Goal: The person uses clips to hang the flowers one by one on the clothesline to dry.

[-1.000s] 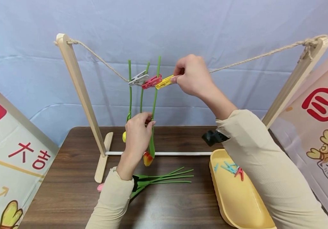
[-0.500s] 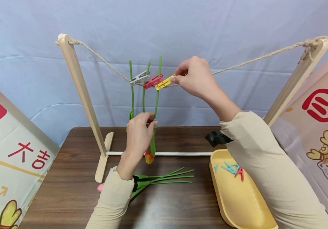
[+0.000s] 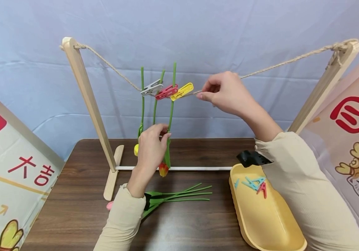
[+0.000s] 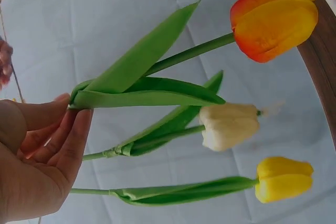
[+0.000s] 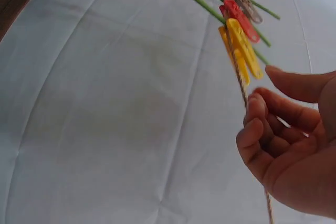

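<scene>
My left hand (image 3: 152,144) pinches the stem of an orange-red tulip (image 4: 275,24) between thumb and fingertips, just where its leaves begin. The tulip hangs head down, its stem held to the rope by a yellow clothespin (image 3: 182,91). Beside it a white tulip (image 4: 231,125) and a yellow tulip (image 4: 284,180) hang the same way from a red clothespin (image 3: 167,92) and a grey clothespin (image 3: 152,87). My right hand (image 3: 229,92) is just right of the yellow clothespin, thumb apart from the loosely bent fingers, which are close by the rope (image 5: 242,80).
The rope spans two wooden posts (image 3: 88,101), joined low down by a white rod (image 3: 198,168). More green stems (image 3: 182,195) lie on the dark table (image 3: 195,226), partly behind my left sleeve. A yellow tray (image 3: 256,223) at right holds blue and red clothespins (image 3: 262,190).
My right hand has let go of the yellow clothespin and moved right and slightly down, leaving the clothespin on the rope and stem. My left hand has stayed at the orange-red tulip's stem.
</scene>
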Tool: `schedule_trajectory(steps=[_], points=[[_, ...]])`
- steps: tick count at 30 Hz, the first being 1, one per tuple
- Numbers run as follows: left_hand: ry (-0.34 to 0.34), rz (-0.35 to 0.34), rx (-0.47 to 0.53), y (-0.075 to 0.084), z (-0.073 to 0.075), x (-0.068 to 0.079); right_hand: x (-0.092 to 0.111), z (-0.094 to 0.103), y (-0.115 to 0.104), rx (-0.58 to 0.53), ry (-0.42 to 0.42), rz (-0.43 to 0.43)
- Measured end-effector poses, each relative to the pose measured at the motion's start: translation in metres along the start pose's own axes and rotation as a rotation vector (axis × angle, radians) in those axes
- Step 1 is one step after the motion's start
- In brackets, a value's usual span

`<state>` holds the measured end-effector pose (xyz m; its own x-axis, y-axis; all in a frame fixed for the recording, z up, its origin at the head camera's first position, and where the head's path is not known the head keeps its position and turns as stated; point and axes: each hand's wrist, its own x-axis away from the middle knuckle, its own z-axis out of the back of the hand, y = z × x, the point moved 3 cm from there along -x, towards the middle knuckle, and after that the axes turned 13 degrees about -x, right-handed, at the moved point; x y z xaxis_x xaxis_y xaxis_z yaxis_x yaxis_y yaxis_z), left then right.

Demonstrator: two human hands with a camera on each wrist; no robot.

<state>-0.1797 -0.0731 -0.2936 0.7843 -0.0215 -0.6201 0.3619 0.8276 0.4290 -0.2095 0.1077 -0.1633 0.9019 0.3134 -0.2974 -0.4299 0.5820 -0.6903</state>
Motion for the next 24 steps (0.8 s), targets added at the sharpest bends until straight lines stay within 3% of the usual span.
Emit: schedule_trajectory(steps=[5,10,15,24], points=[[0.006,-0.003,-0.009,-0.001,0.001,0.001,0.012,0.006,0.016,-0.005,-0.085,-0.016],[0.038,-0.01,0.002,-0.002,0.002,0.004,0.027,0.012,0.047,0.016,-0.153,-0.071],[0.05,-0.016,0.017,-0.002,0.001,0.005,0.042,0.017,0.091,0.011,-0.232,-0.178],[0.037,-0.016,0.025,-0.003,-0.002,0.006,0.083,0.005,0.186,-0.144,-0.326,-0.351]])
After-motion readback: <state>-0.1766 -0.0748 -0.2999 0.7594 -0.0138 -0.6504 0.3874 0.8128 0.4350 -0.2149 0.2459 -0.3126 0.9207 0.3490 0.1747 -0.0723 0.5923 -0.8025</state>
